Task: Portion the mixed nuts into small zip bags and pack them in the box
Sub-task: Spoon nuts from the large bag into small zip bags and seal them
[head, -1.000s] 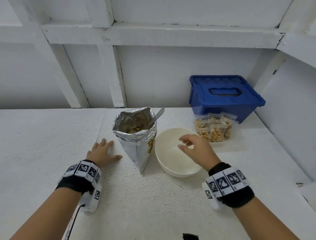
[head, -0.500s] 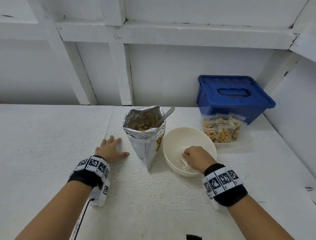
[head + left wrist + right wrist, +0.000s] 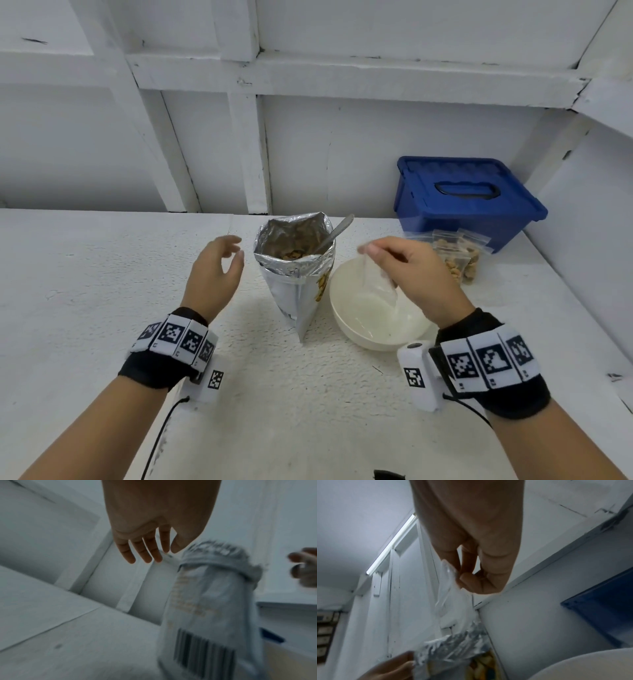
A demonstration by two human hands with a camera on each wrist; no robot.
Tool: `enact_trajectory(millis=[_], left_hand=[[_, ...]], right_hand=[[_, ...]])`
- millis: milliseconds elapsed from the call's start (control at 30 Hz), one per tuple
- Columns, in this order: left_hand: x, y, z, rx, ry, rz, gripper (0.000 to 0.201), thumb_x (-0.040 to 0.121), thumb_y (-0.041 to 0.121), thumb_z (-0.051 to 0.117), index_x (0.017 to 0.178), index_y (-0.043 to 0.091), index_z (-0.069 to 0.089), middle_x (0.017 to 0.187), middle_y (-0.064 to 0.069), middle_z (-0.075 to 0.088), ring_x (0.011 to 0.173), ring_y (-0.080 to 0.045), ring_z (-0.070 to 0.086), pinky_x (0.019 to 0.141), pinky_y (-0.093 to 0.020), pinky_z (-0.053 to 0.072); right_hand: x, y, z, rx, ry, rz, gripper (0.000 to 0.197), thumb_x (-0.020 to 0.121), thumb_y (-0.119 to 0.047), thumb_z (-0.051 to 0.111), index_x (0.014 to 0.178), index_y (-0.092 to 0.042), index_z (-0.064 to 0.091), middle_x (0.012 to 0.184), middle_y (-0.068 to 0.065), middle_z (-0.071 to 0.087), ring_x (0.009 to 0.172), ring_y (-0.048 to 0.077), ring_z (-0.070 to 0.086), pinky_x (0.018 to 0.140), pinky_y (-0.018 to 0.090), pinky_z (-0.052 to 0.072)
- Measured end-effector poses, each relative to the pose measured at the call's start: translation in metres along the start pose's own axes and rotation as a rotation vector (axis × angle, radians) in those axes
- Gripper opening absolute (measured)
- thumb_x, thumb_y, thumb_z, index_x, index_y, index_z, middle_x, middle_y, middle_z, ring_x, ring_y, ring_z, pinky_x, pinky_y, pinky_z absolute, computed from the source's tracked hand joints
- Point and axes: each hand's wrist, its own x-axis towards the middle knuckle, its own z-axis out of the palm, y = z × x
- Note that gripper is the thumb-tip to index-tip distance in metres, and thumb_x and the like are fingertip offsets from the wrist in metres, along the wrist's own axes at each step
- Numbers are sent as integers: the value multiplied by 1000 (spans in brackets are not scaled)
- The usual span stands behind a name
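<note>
A silver foil bag of mixed nuts (image 3: 296, 270) stands open mid-table with a metal spoon (image 3: 337, 231) leaning in it. My right hand (image 3: 404, 270) is raised over the cream bowl (image 3: 373, 329) and pinches an empty clear zip bag (image 3: 375, 279) by its top edge; the same zip bag (image 3: 447, 582) hangs from my fingertips in the right wrist view. My left hand (image 3: 219, 267) hovers just left of the foil bag (image 3: 214, 601), fingers relaxed and holding nothing. Filled zip bags of nuts (image 3: 459, 257) lie in front of the closed blue box (image 3: 469, 198).
A white wall with beams runs close behind the table (image 3: 102, 291), and a side wall closes in on the right beyond the blue box. A cable trails from my left wrist band.
My right hand reached into the bowl, took hold of the empty zip bag and lifted it. My left hand rose off the table toward the foil bag.
</note>
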Motion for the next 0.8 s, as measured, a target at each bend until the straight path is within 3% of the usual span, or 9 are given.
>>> enact_trajectory(millis=[133, 267, 400, 600, 700, 800], left_hand=[[-4, 43, -18, -108, 71, 257, 18, 92, 21, 52, 104, 10, 59, 96, 2, 60, 90, -7, 53, 77, -8, 38], [-12, 81, -31, -149, -63, 442, 23, 89, 31, 48, 84, 14, 62, 79, 11, 57, 77, 1, 49, 70, -7, 36], [-17, 100, -29, -250, -272, 303, 5, 90, 21, 59, 87, 24, 62, 80, 17, 61, 76, 8, 56, 67, -3, 38], [-15, 102, -34, -429, -327, 81, 10, 86, 9, 62, 79, 17, 64, 75, 5, 64, 72, -6, 58, 71, -20, 48], [-16, 105, -38, -480, -324, 37, 10, 85, 8, 63, 76, 14, 64, 73, 1, 65, 70, -9, 59, 69, -24, 49], [-17, 107, -39, -497, -278, 4, 13, 86, 10, 63, 74, 14, 64, 70, 3, 65, 64, -2, 58, 62, -14, 45]], right_hand=[[4, -14, 16, 233, 42, -9, 9, 88, -16, 59, 91, -21, 66, 71, -8, 61, 62, -1, 52, 55, 13, 43], [8, -21, 35, 334, 90, -31, 7, 84, -12, 63, 84, -18, 61, 74, 2, 62, 66, 7, 57, 57, 16, 46], [8, -28, 48, 380, 59, -54, 4, 86, -12, 62, 83, -14, 61, 71, -2, 62, 65, 4, 57, 57, 19, 47], [5, -34, 59, 363, 65, -98, 12, 86, -10, 62, 79, -20, 62, 72, -7, 62, 65, -3, 57, 59, 11, 44], [2, -34, 63, 158, 149, -166, 12, 84, -19, 66, 88, -23, 56, 82, -8, 60, 75, 0, 55, 65, 9, 42], [-1, -35, 66, -187, 227, -346, 15, 84, -23, 67, 90, -17, 54, 85, -4, 53, 79, 8, 48, 68, 10, 38]])
